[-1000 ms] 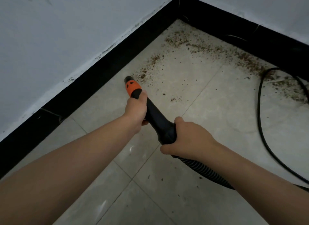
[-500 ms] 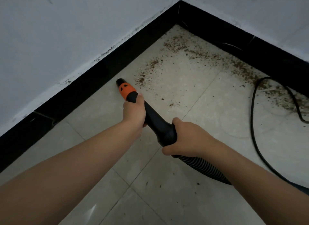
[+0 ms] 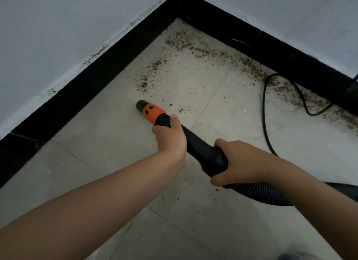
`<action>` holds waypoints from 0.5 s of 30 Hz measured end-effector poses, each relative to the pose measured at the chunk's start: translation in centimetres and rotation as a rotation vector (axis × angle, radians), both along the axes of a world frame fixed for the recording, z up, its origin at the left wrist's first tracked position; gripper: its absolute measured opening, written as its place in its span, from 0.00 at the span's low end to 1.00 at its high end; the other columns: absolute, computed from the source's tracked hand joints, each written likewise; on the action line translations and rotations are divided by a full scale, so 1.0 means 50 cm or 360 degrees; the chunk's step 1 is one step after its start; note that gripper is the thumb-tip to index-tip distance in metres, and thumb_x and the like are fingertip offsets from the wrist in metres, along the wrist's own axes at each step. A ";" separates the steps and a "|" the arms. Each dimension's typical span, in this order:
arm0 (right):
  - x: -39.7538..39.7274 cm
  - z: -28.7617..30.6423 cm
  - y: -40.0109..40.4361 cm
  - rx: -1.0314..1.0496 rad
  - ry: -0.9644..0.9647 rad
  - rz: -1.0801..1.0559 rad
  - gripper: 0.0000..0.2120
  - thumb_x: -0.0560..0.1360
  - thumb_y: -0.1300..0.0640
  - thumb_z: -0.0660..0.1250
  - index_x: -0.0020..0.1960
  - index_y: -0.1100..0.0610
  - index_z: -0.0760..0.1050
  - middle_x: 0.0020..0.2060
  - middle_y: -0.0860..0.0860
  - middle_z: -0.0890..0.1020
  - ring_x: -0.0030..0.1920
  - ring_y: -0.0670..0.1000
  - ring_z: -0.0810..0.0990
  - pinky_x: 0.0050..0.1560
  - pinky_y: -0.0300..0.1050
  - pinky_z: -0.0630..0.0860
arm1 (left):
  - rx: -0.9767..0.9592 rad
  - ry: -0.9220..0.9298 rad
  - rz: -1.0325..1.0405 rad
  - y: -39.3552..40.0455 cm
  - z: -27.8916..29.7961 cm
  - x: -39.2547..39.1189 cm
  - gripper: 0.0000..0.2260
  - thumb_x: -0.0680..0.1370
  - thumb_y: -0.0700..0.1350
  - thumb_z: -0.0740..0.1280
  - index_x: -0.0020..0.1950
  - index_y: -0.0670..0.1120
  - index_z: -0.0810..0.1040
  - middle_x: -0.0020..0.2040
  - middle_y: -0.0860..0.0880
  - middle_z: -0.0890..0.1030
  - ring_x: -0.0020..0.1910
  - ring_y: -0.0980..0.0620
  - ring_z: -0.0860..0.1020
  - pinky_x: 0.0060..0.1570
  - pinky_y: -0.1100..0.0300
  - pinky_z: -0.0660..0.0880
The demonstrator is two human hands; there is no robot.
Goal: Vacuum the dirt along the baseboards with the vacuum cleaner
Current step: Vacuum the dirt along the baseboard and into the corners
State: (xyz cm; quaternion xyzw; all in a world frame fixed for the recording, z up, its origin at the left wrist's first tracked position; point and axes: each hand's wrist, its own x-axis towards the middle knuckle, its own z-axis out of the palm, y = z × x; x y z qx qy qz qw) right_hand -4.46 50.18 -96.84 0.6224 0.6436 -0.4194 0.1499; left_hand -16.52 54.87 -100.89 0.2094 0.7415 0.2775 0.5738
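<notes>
The vacuum nozzle (image 3: 150, 111) is black with an orange collar, and its mouth points at the pale tiled floor a short way from the left black baseboard (image 3: 100, 74). My left hand (image 3: 170, 136) grips the black tube just behind the orange collar. Further back, my right hand (image 3: 238, 161) holds the thick end of the tube where the ribbed hose (image 3: 257, 194) begins. Brown dirt (image 3: 153, 74) lies in a patch ahead of the nozzle. More dirt (image 3: 249, 63) runs along the right baseboard (image 3: 271, 48) from the corner.
A black power cord (image 3: 264, 108) loops over the floor at right, across the dirt near the right baseboard. The white walls meet at a corner at top centre. Bare tiles spread between the nozzle and the left baseboard.
The nozzle has pulled back from the left baseboard toward the middle of the floor, short of the dirt patch. Both hands keep their grip. The view has shifted, showing more of the corner.
</notes>
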 end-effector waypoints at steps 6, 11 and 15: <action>0.110 -0.003 -0.043 -0.0110 -0.0141 -0.0063 0.19 0.65 0.51 0.74 0.49 0.51 0.67 0.39 0.44 0.76 0.38 0.42 0.76 0.35 0.35 0.70 | -0.0115 -0.0127 -0.0164 -0.056 -0.007 0.092 0.26 0.80 0.54 0.56 0.72 0.40 0.55 0.64 0.41 0.72 0.60 0.41 0.75 0.61 0.49 0.72; 0.199 0.002 -0.073 -0.0257 -0.0284 -0.0124 0.19 0.64 0.52 0.75 0.48 0.50 0.68 0.40 0.44 0.76 0.39 0.41 0.75 0.37 0.35 0.71 | -0.0193 -0.0222 -0.0309 -0.088 -0.002 0.185 0.27 0.80 0.54 0.56 0.73 0.41 0.54 0.64 0.41 0.73 0.60 0.41 0.74 0.62 0.50 0.71; 0.252 -0.009 -0.085 -0.0308 -0.0362 -0.0182 0.21 0.63 0.52 0.75 0.51 0.52 0.69 0.42 0.45 0.76 0.41 0.43 0.76 0.40 0.38 0.72 | -0.0227 -0.0262 -0.0354 -0.102 0.002 0.243 0.26 0.81 0.53 0.56 0.73 0.41 0.53 0.66 0.41 0.72 0.62 0.42 0.73 0.60 0.53 0.69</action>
